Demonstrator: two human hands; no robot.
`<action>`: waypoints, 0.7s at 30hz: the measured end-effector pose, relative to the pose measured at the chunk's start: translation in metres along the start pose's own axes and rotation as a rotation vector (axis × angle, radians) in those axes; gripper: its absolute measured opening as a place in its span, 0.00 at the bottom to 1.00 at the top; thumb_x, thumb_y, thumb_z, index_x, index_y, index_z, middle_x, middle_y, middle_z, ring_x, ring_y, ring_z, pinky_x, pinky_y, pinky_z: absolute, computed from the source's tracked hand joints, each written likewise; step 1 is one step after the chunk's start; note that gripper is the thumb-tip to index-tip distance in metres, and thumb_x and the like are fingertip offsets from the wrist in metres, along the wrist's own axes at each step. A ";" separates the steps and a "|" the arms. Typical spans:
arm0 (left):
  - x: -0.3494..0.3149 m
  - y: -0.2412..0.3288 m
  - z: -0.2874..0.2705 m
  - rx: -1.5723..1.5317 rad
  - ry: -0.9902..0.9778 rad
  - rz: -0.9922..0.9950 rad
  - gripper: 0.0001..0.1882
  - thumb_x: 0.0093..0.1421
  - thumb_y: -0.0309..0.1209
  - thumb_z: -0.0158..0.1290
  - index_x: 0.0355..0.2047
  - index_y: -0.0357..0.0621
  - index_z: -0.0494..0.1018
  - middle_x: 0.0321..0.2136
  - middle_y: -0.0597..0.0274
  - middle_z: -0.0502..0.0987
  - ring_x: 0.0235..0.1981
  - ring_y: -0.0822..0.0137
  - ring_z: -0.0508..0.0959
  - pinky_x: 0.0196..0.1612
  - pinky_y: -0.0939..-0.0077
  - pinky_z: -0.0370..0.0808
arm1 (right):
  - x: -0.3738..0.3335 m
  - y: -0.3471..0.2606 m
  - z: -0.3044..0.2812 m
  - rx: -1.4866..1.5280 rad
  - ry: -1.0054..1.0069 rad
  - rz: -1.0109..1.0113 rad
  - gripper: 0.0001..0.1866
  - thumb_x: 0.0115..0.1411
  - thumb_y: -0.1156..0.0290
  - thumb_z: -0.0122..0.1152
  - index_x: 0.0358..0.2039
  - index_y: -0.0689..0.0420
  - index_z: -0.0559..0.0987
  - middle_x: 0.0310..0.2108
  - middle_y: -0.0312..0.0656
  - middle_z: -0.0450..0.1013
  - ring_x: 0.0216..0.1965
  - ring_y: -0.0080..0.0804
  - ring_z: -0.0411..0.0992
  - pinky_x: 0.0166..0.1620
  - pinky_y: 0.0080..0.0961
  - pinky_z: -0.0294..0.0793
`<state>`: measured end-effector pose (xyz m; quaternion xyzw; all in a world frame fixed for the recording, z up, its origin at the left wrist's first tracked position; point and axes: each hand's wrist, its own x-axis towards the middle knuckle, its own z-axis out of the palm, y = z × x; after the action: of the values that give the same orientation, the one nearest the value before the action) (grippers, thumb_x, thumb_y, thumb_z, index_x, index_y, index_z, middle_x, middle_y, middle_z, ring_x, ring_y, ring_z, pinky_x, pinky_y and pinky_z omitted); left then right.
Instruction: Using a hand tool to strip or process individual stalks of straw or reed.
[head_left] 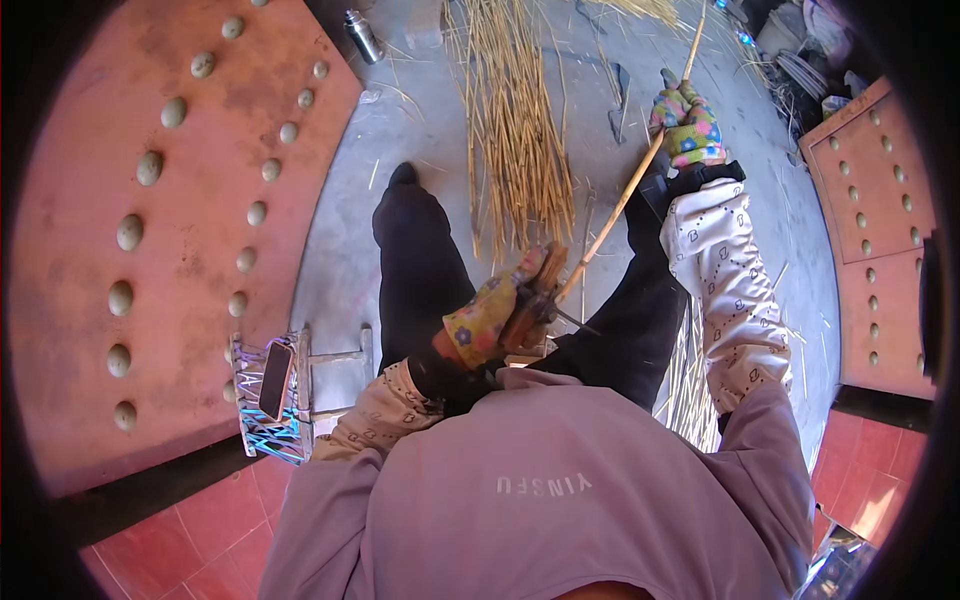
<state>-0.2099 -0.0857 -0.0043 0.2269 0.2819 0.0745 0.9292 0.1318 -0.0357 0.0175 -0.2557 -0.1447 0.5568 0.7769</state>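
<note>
We have the left hand (480, 322), in a flowered glove, closed round a brown wooden tool (527, 326) just short of the near end of the stalk pile (515, 150); fingers blurred, exact grip unclear. Right hand (690, 125), similar glove, wrapped tight round one long stalk (625, 200), right of the pile. The stalk slants down to the tool; clamped or merely touching, we can't tell. A thin dark rod (576, 321) juts from the tool toward the right thigh (635, 345), nearer us than the pile. Risks, our read: a sideways pull could bend the stalk and snap or split it; a slack left grip could let the tool twist, rod jabbing the leg; a fast slide could drive splinters through the right glove. Farther out: phone (277, 380) on a cord-laced stool (270, 442), left of the pile and nearer us; metal flask (362, 38) left of its far end; studded reddish panel (215, 150) well left.
</note>
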 end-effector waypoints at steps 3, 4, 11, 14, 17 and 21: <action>-0.005 0.004 0.008 0.109 0.041 0.027 0.20 0.57 0.47 0.41 0.44 0.49 0.64 0.26 0.71 0.68 0.22 0.81 0.66 0.21 0.89 0.62 | 0.001 -0.009 -0.008 0.162 -0.026 0.021 0.13 0.58 0.64 0.39 0.34 0.61 0.68 0.13 0.28 0.51 0.14 0.22 0.50 0.19 0.20 0.52; -0.005 0.005 0.013 0.067 0.026 -0.028 0.20 0.57 0.47 0.41 0.44 0.49 0.64 0.26 0.71 0.68 0.21 0.81 0.66 0.21 0.88 0.63 | 0.001 -0.010 -0.013 0.161 -0.022 0.016 0.13 0.58 0.64 0.39 0.34 0.61 0.68 0.13 0.28 0.51 0.14 0.22 0.50 0.19 0.20 0.52; -0.015 0.018 0.029 0.122 0.071 -0.081 0.18 0.55 0.48 0.43 0.32 0.45 0.68 0.19 0.71 0.67 0.17 0.80 0.65 0.18 0.89 0.62 | -0.001 0.022 0.001 0.114 0.171 -0.092 0.12 0.57 0.63 0.42 0.26 0.58 0.66 0.12 0.29 0.49 0.12 0.23 0.48 0.18 0.21 0.50; -0.002 0.016 0.034 0.129 0.094 -0.025 0.20 0.55 0.50 0.42 0.27 0.44 0.68 0.17 0.71 0.66 0.17 0.80 0.65 0.18 0.89 0.62 | -0.009 0.015 0.000 0.058 0.182 -0.128 0.13 0.57 0.61 0.41 0.20 0.54 0.63 0.12 0.30 0.50 0.13 0.25 0.50 0.19 0.22 0.52; 0.011 0.017 0.025 0.203 0.128 -0.050 0.21 0.54 0.51 0.43 0.26 0.44 0.68 0.16 0.70 0.65 0.16 0.80 0.65 0.17 0.89 0.62 | -0.015 0.022 0.002 -0.076 0.101 -0.120 0.13 0.57 0.61 0.41 0.19 0.52 0.62 0.13 0.30 0.51 0.15 0.25 0.52 0.21 0.21 0.54; 0.019 0.040 0.044 0.288 0.055 -0.048 0.22 0.53 0.53 0.43 0.25 0.44 0.67 0.14 0.70 0.64 0.15 0.78 0.65 0.17 0.88 0.62 | -0.056 0.092 0.029 0.104 -0.118 0.109 0.11 0.57 0.59 0.42 0.25 0.53 0.64 0.15 0.29 0.53 0.17 0.24 0.54 0.23 0.21 0.55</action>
<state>-0.1705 -0.0618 0.0375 0.3490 0.3205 0.0171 0.8804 0.0258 -0.0588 -0.0065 -0.1893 -0.1470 0.6192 0.7478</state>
